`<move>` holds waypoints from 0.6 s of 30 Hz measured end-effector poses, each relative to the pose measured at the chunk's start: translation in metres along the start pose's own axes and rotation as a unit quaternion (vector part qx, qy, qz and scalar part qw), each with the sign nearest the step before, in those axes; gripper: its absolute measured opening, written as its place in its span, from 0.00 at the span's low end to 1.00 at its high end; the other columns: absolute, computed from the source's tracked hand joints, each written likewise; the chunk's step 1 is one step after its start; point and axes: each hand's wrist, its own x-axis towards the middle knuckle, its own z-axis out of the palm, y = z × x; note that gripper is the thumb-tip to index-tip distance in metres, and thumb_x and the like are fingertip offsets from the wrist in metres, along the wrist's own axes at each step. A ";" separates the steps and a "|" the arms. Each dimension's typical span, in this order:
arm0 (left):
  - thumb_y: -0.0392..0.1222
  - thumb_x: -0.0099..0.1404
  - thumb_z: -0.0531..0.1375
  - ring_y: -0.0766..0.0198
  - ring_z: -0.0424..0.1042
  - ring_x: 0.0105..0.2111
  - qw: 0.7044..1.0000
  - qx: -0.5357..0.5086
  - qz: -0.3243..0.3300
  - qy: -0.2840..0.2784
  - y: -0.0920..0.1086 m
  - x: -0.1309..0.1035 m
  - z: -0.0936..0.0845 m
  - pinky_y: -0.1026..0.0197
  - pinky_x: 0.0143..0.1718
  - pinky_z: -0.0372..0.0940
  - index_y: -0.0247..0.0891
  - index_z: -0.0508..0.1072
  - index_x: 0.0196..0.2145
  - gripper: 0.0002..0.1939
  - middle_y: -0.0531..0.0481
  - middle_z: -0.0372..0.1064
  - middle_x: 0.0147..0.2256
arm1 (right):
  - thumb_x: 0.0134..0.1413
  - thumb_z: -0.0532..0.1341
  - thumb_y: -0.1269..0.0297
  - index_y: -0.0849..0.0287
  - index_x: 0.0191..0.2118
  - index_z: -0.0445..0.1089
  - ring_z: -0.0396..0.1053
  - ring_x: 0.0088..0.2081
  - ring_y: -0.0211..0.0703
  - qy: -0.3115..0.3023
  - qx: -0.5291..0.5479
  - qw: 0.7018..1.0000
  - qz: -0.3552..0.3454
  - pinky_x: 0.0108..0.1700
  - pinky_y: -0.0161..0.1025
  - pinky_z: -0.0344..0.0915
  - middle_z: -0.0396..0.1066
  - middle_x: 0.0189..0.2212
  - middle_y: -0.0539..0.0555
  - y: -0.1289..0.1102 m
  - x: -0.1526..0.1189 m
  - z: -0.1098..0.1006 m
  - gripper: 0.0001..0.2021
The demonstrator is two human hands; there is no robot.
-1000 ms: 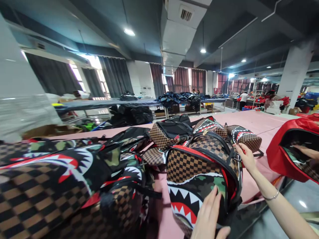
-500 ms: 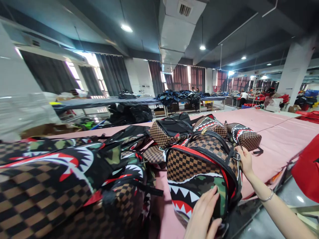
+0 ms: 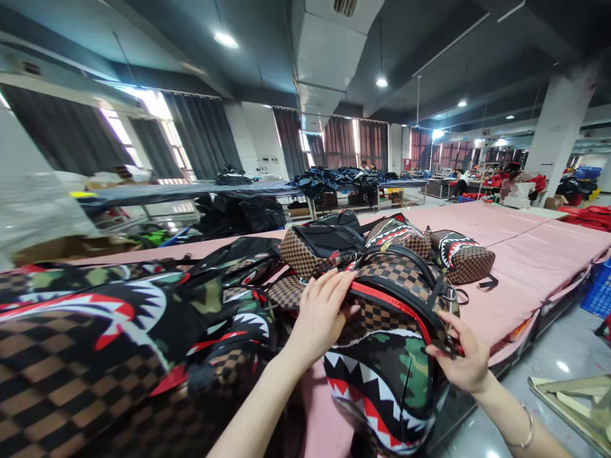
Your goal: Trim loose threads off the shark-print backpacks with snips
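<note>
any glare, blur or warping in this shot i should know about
Head view: round white ceiling lamps glare, tall windows wash out; head view, lower left: large brown-and-black checkered bag looks soft, while the checkered camouflage backpack with red trim looks crisper; head view, right: white pillar leans, probably wide-angle distortion.

Unable to read any text, label, brand, number or sign.
</note>
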 end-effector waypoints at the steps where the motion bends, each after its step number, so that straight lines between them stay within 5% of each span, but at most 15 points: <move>1: 0.37 0.59 0.57 0.51 0.64 0.50 1.000 0.004 -0.008 0.022 -0.001 -0.004 -0.002 0.46 0.50 0.58 0.38 0.64 0.50 0.19 0.41 0.68 0.47 | 0.47 0.63 0.66 0.59 0.54 0.60 0.71 0.27 0.39 -0.002 -0.015 1.000 0.010 0.29 0.34 0.70 0.74 0.34 0.55 0.002 0.002 0.002 0.26; 6: 0.33 0.58 0.59 0.58 0.71 0.39 0.990 -0.019 -0.004 0.139 0.023 -0.054 -0.024 0.49 0.50 0.58 0.41 0.69 0.38 0.10 0.49 0.71 0.35 | 0.51 0.56 0.70 0.57 0.53 0.63 0.73 0.40 0.44 0.058 -0.035 0.996 0.055 0.41 0.38 0.71 0.72 0.44 0.58 0.041 0.023 0.017 0.21; 12: 0.29 0.55 0.60 0.61 0.71 0.39 0.993 -0.051 0.041 0.098 0.073 -0.122 -0.024 0.51 0.55 0.56 0.43 0.70 0.45 0.19 0.52 0.74 0.32 | 0.52 0.54 0.64 0.58 0.49 0.68 0.70 0.46 0.47 0.064 0.024 0.984 0.161 0.50 0.45 0.66 0.71 0.46 0.57 0.056 0.035 0.034 0.18; 18: 0.24 0.53 0.59 0.57 0.64 0.52 0.992 -0.059 -0.047 0.099 0.097 -0.156 -0.018 0.47 0.57 0.55 0.43 0.59 0.57 0.34 0.47 0.70 0.45 | 0.50 0.57 0.55 0.60 0.50 0.67 0.67 0.48 0.52 0.083 0.081 0.971 0.211 0.51 0.50 0.64 0.69 0.47 0.61 0.056 0.013 0.030 0.22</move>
